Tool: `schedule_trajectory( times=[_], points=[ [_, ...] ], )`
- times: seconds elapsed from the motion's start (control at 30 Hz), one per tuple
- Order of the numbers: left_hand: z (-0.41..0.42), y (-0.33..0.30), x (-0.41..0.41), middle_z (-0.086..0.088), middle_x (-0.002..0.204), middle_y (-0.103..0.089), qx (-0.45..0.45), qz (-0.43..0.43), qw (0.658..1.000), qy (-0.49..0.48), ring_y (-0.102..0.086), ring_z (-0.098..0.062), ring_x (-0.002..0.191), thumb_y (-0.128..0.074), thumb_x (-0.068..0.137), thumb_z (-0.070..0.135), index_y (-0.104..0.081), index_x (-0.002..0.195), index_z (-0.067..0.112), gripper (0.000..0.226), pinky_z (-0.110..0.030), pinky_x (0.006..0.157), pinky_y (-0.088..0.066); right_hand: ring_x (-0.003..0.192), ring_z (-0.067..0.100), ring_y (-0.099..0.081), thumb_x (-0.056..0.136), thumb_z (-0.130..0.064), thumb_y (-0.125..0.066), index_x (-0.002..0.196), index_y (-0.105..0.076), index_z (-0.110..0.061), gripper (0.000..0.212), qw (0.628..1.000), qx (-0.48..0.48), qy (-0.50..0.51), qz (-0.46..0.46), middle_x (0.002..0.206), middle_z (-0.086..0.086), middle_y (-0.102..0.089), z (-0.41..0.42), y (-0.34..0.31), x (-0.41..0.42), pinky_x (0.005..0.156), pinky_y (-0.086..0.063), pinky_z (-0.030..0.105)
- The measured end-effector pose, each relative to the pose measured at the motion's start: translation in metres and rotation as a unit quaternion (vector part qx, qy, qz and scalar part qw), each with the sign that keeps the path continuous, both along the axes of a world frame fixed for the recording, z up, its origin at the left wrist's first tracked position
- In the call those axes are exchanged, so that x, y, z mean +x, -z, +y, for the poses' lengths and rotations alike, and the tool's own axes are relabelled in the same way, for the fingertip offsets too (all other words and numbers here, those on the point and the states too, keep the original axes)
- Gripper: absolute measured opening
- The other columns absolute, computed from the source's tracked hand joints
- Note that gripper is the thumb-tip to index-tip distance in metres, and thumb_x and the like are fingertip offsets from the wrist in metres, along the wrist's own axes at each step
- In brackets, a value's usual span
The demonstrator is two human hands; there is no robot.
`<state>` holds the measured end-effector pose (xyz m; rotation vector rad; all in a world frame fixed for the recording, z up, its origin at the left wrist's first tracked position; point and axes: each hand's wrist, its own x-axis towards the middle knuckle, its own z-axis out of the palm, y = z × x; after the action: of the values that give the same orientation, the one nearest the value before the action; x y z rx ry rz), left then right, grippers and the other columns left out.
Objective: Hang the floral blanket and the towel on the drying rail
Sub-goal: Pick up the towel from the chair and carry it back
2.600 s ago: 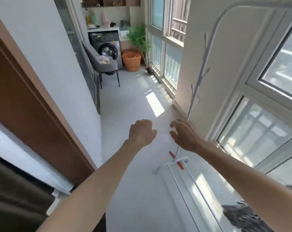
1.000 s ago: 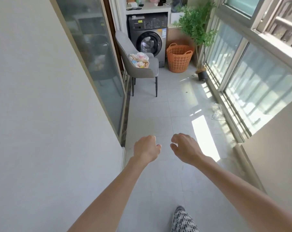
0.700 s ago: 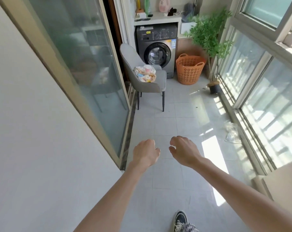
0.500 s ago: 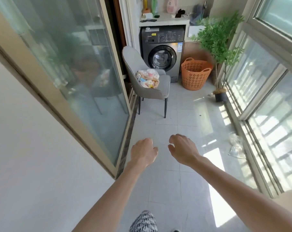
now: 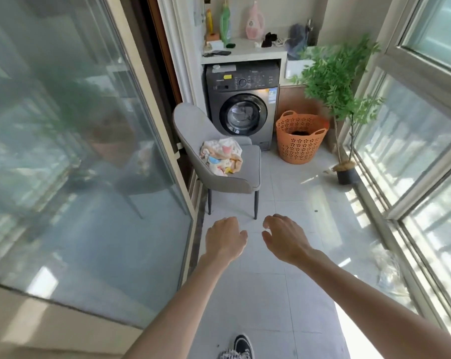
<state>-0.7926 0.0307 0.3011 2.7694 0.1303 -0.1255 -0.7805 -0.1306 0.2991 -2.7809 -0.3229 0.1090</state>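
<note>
A crumpled bundle of pale patterned fabric, the floral blanket (image 5: pixel 221 156), lies on the seat of a grey chair (image 5: pixel 245 174) ahead of me. A separate towel cannot be told apart from it. My left hand (image 5: pixel 225 239) and my right hand (image 5: pixel 283 237) are stretched out in front, side by side over the floor, short of the chair's front legs. Both hold nothing, with loosely curled, parted fingers. The drying rail is out of view.
A grey washing machine (image 5: pixel 242 110) stands behind the chair under a white counter with bottles. An orange laundry basket (image 5: pixel 299 141) and a potted plant (image 5: pixel 340 104) stand to the right. A glass sliding door (image 5: pixel 76 151) lines the left, windows the right. My shoe (image 5: pixel 242 345) shows at the bottom.
I have turned away from the drying rail and walked down the balcony. The chair with the fabric bundle is now much closer. Both hands stay extended and empty.
</note>
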Motion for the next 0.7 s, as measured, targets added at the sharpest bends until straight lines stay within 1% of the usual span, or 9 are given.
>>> schedule_trajectory(
  times=[0.13, 0.23, 0.27, 0.37, 0.4, 0.47, 0.53, 0.63, 0.7],
  points=[
    [0.012, 0.005, 0.066, 0.006, 0.094, -0.064, 0.01, -0.003, 1.0, 0.012, -0.063, -0.014, 0.086, -0.053, 0.098, 0.038, -0.062, 0.099, 0.018, 0.022, -0.022, 0.07, -0.046, 0.095, 0.025, -0.063, 0.095, -0.021, -0.053, 0.104, -0.065, -0.007, 0.02, 1.0, 0.01, 0.018, 0.006, 0.104, 0.005, -0.067, 0.011, -0.004, 0.062, 0.079, -0.055, 0.039],
    [0.015, 0.012, 0.111, 0.007, 0.099, -0.067, 0.01, -0.003, 1.0, 0.009, -0.064, -0.013, 0.086, -0.054, 0.097, 0.041, -0.063, 0.103, 0.02, 0.024, -0.019, 0.063, -0.037, 0.095, 0.026, -0.063, 0.094, -0.02, -0.053, 0.104, -0.065, -0.006, 0.021, 1.0, 0.009, 0.023, 0.015, 0.104, 0.005, -0.067, 0.015, -0.001, 0.111, 0.079, -0.055, 0.04],
    [0.015, 0.014, 0.12, 0.006, 0.101, -0.067, 0.009, 0.003, 1.0, 0.011, -0.064, -0.013, 0.088, -0.054, 0.097, 0.042, -0.063, 0.104, 0.02, 0.025, -0.019, 0.063, -0.037, 0.095, 0.025, -0.063, 0.094, -0.02, -0.053, 0.103, -0.065, -0.007, 0.02, 1.0, 0.01, 0.021, 0.019, 0.104, 0.005, -0.067, 0.016, 0.0, 0.12, 0.079, -0.055, 0.04],
    [0.018, 0.026, 0.172, 0.004, 0.098, -0.067, 0.007, 0.01, 1.0, 0.003, -0.064, -0.012, 0.084, -0.055, 0.097, 0.042, -0.062, 0.102, 0.019, 0.024, -0.021, 0.07, -0.049, 0.096, 0.026, -0.062, 0.092, -0.019, -0.053, 0.103, -0.066, -0.008, 0.02, 1.0, 0.0, 0.004, 0.024, 0.107, 0.006, -0.067, 0.019, 0.011, 0.177, 0.08, -0.055, 0.041],
    [0.017, 0.028, 0.185, 0.003, 0.101, -0.068, 0.002, 0.011, 1.0, 0.0, -0.064, -0.012, 0.085, -0.055, 0.097, 0.041, -0.063, 0.104, 0.019, 0.025, -0.022, 0.072, -0.05, 0.097, 0.026, -0.062, 0.092, -0.019, -0.053, 0.103, -0.066, -0.008, 0.02, 1.0, 0.001, 0.001, 0.024, 0.108, 0.005, -0.067, 0.019, 0.012, 0.192, 0.08, -0.055, 0.041],
    [0.015, 0.036, 0.22, 0.002, 0.111, -0.069, -0.001, 0.014, 1.0, -0.008, -0.066, -0.016, 0.098, -0.057, 0.096, 0.042, -0.063, 0.113, 0.018, 0.03, -0.023, 0.074, -0.046, 0.097, 0.026, -0.062, 0.092, -0.019, -0.052, 0.102, -0.067, -0.011, 0.02, 1.0, 0.006, -0.007, 0.024, 0.108, 0.005, -0.067, 0.019, 0.019, 0.231, 0.079, -0.054, 0.04],
    [0.014, 0.04, 0.256, 0.002, 0.115, -0.069, 0.005, 0.013, 1.0, -0.017, -0.066, -0.017, 0.103, -0.058, 0.096, 0.042, -0.063, 0.115, 0.017, 0.032, -0.022, 0.072, -0.043, 0.095, 0.025, -0.061, 0.092, -0.02, -0.051, 0.102, -0.066, -0.012, 0.02, 1.0, 0.003, -0.022, 0.022, 0.107, 0.005, -0.066, 0.019, 0.024, 0.269, 0.076, -0.054, 0.038],
    [0.012, 0.043, 0.311, 0.001, 0.105, -0.069, 0.018, 0.019, 0.999, -0.042, -0.067, -0.016, 0.095, -0.059, 0.095, 0.041, -0.062, 0.107, 0.018, 0.026, -0.024, 0.068, -0.046, 0.097, 0.026, -0.061, 0.093, -0.02, -0.05, 0.106, -0.066, -0.012, 0.022, 0.999, -0.001, -0.041, 0.025, 0.108, 0.006, -0.065, 0.014, 0.025, 0.333, 0.077, -0.054, 0.038],
    [0.011, 0.042, 0.341, 0.001, 0.098, -0.068, 0.019, 0.032, 0.998, -0.057, -0.067, -0.016, 0.091, -0.06, 0.095, 0.04, -0.062, 0.101, 0.018, 0.023, -0.027, 0.069, -0.051, 0.099, 0.026, -0.061, 0.094, -0.021, -0.051, 0.109, -0.065, -0.012, 0.023, 0.998, -0.004, -0.052, 0.04, 0.111, 0.006, -0.065, 0.01, 0.025, 0.371, 0.079, -0.054, 0.039]
  ],
)
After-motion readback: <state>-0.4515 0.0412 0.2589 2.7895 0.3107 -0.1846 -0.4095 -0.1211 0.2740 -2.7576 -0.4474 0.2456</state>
